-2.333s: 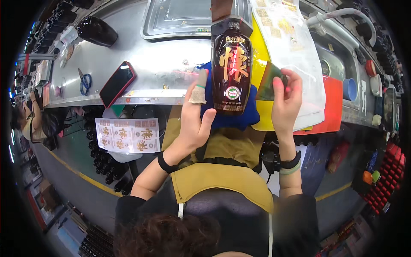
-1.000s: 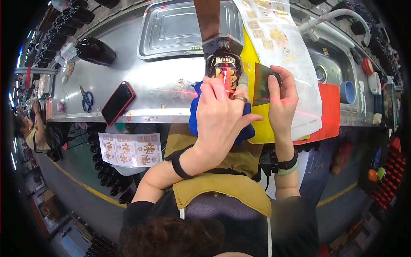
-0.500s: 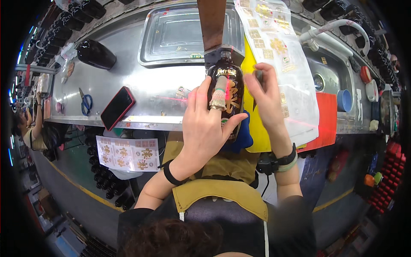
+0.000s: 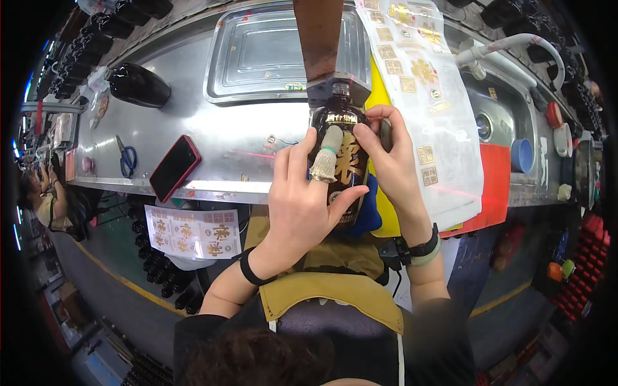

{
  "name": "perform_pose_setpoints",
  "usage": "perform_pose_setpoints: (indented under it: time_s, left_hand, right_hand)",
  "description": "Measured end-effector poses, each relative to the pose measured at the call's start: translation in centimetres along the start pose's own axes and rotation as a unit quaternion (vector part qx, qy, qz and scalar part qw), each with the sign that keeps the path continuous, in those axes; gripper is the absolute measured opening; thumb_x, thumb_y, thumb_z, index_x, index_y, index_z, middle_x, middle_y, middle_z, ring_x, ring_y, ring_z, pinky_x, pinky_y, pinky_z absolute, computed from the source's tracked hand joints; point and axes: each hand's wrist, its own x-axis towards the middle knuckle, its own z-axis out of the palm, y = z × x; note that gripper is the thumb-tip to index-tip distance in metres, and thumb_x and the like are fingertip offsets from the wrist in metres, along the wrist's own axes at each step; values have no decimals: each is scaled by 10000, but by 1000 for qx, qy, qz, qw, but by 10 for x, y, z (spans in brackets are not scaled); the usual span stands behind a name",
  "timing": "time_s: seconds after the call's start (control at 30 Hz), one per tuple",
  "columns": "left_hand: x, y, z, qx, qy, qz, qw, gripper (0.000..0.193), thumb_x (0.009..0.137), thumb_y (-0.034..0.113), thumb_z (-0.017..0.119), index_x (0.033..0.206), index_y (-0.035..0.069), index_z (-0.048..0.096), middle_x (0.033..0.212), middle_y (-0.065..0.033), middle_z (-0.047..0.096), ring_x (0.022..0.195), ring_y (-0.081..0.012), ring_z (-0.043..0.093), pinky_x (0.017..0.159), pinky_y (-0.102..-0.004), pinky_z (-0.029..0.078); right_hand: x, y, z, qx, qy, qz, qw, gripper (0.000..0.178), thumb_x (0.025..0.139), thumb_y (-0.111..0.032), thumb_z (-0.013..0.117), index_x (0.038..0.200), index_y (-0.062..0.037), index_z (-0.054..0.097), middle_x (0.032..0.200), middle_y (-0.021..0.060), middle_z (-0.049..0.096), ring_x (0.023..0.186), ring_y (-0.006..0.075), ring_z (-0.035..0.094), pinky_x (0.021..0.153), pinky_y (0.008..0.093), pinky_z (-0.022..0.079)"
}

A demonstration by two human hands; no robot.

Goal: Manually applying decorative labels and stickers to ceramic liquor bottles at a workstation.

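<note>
A dark brown glass bottle (image 4: 341,186) with gold lettering lies tilted, its neck pointing away from me, beneath a brown upright post. My left hand (image 4: 302,199) holds the bottle from the left, fingers along its side and thumb across its lower part. A pale fabric finger cot (image 4: 325,164) with a green band covers one left finger, which presses on the gold lettering. From the right, my right hand (image 4: 396,161) grips the bottle's upper side with thumb and forefinger. Against its fingers sits a small dark grey piece (image 4: 386,135); its kind is unclear. Blue cloth (image 4: 367,209) shows beside the bottle.
A metal tray (image 4: 257,55) stands behind. To the left are a phone (image 4: 175,168), blue-handled scissors (image 4: 128,161) and a dark bottle (image 4: 138,85). Sheets of gold stickers (image 4: 444,128) lie right, before a sink with a tap (image 4: 508,42) and blue cup (image 4: 521,156). Another person (image 4: 51,196) is far left.
My right hand has moved down and inward, bringing its thumb and forefinger onto the bottle's side. My left hand has shifted slightly down, with its covered finger now more tilted.
</note>
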Motion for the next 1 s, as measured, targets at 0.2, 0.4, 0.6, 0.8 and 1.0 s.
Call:
perform_pose_setpoints:
  time_s: [0.2, 0.4, 0.6, 0.8, 1.0]
  left_hand:
    - [0, -7, 0, -46, 12, -5, 999, 562, 786, 356, 844, 1007, -132, 674, 1293, -281, 569, 1016, -413, 577, 817, -452, 531]
    - [-1, -7, 0, -72, 0, -22, 997, 710, 819, 365, 824, 1281, -121, 589, 1328, -244, 562, 1066, -417, 570, 923, -486, 480]
    - [0, -7, -1, -42, 13, 14, 999, 614, 788, 380, 837, 1008, -164, 657, 1319, -302, 557, 1014, -417, 585, 828, -449, 533]
    - [1, -1, -3, -44, -8, 8, 999, 683, 781, 444, 829, 1243, -27, 652, 1290, -274, 555, 1027, -423, 567, 877, -493, 504]
    - [6, 6, 3, 12, -10, -25, 1000, 595, 784, 424, 830, 1108, -56, 694, 1208, -259, 598, 952, -396, 601, 806, -464, 537]
  right_hand:
    - [7, -8, -1, -7, -13, 27, 1000, 342, 882, -174, 799, 1112, -54, 576, 884, -56, 463, 764, 24, 408, 668, 175, 365]
    - [16, -15, 0, -71, -21, 29, 997, 372, 842, -210, 835, 1060, -43, 584, 814, -51, 530, 721, 25, 449, 626, 195, 379]
    - [17, -17, 0, -85, -12, 33, 996, 330, 866, -216, 819, 1026, -27, 601, 776, -58, 525, 701, 23, 440, 615, 201, 375]
    - [17, -18, -2, -99, -11, 21, 995, 254, 931, -213, 755, 1013, -15, 618, 752, -66, 505, 683, 26, 414, 602, 207, 354]
    - [14, -21, -7, -22, -31, 40, 998, 208, 1023, -221, 641, 1065, -18, 621, 852, -61, 533, 759, 25, 435, 659, 199, 359]
